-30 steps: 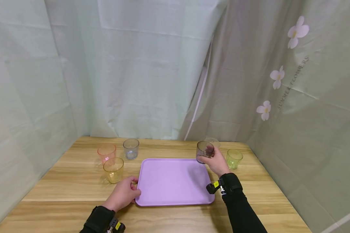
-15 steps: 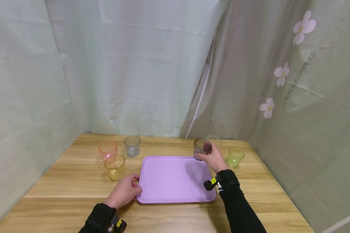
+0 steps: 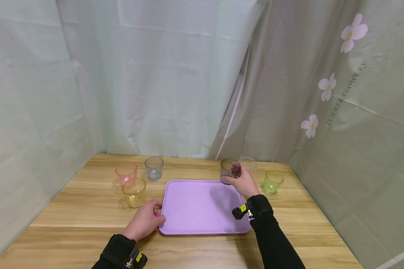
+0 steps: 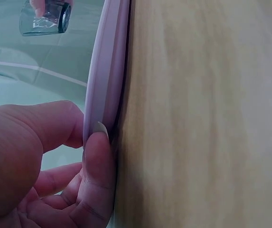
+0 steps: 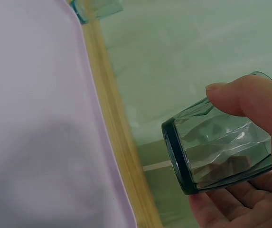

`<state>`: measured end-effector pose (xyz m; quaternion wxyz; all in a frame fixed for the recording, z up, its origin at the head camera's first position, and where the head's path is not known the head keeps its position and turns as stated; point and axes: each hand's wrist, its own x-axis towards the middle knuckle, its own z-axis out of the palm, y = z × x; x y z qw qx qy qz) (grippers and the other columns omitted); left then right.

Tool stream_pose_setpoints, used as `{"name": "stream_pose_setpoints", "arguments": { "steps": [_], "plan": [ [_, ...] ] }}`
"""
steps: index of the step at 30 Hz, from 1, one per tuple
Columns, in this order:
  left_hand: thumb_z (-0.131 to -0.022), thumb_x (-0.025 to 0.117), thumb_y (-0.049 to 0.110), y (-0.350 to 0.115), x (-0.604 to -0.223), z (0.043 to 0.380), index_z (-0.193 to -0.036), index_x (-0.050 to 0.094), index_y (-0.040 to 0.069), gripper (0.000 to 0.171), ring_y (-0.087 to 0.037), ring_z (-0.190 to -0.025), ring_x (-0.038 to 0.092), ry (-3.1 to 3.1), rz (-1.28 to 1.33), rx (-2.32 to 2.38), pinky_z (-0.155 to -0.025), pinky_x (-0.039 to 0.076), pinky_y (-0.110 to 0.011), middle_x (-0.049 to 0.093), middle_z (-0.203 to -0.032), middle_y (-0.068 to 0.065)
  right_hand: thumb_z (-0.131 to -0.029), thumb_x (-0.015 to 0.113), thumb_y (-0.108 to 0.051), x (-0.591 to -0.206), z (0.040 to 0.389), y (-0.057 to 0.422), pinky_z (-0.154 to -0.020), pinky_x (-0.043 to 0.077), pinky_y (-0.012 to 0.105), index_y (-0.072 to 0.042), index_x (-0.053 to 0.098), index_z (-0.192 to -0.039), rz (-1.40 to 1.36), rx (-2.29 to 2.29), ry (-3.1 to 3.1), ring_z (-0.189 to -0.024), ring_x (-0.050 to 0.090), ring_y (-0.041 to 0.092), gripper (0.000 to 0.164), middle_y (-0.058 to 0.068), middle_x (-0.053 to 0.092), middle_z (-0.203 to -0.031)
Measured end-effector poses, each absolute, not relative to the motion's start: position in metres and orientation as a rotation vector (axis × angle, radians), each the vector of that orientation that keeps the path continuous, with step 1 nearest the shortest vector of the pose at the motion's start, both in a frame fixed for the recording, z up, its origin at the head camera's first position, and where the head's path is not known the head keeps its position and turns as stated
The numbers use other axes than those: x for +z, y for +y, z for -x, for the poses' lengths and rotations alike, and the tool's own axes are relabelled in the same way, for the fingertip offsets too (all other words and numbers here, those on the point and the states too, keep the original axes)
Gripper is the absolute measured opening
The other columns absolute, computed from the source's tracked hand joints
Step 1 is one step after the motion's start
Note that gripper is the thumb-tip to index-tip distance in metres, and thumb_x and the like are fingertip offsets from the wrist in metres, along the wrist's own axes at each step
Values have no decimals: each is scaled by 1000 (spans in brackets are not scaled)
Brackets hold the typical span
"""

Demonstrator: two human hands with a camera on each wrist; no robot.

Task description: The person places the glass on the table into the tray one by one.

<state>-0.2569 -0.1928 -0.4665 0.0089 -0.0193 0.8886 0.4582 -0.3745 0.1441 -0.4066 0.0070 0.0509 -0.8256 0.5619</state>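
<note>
A purple tray [image 3: 202, 209] lies flat on the wooden table. My left hand [image 3: 144, 220] pinches its left edge near the front; in the left wrist view the thumb and a finger grip the tray rim [image 4: 100, 76]. In my right hand [image 3: 244, 181] is a dark grey, see-through cup [image 3: 228, 172], upright at the tray's far right corner. The right wrist view shows thumb and fingers round this cup [image 5: 221, 147], its base apart from the tray. Just behind that hand stands a clear cup [image 3: 250, 163], partly covered.
Left of the tray stand a pink cup [image 3: 126, 172], a yellow cup [image 3: 134, 194] and a blue-grey cup [image 3: 154, 170]. A green cup [image 3: 272, 183] is on the right. Curtains [image 3: 175, 93] hang close behind the table [image 3: 70, 209] and at both sides.
My right hand has moved a little to the left with the dark grey cup, toward the tray. The left hand keeps its grip on the tray edge. The head view has shifted slightly.
</note>
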Motion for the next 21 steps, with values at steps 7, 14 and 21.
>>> {"name": "stream_pose_setpoints", "arguments": {
  "steps": [7, 14, 21],
  "plan": [
    [-88, 77, 0, -193, -467, 259, -136, 62, -10, 51, -20, -62, 61, 2766, 75, 1401, -57, 53, -30, 60, -80, -8, -90, 89, -21, -412, 380, 140, -110, 48, 45, -2, 49, -154, -172, 1746, -2583, -131, 58, 32, 77, 16, 59, -147],
    [-87, 77, -1, -193, -467, 259, -134, 62, -11, 50, -20, -61, 61, 2787, 60, 1412, -56, 54, -31, 60, -80, -8, -91, 88, -23, -409, 376, 130, -111, 48, 45, -1, 51, -153, -193, 1727, -2586, -131, 59, 32, 75, 18, 60, -146],
    [-87, 77, -1, -193, -467, 257, -133, 62, -11, 49, -20, -61, 60, 2775, 69, 1420, -56, 53, -30, 59, -80, -8, -91, 87, -23, -407, 371, 120, -111, 48, 47, -1, 50, -152, -206, 1749, -2588, -131, 58, 33, 74, 19, 59, -147]
  ]
}}
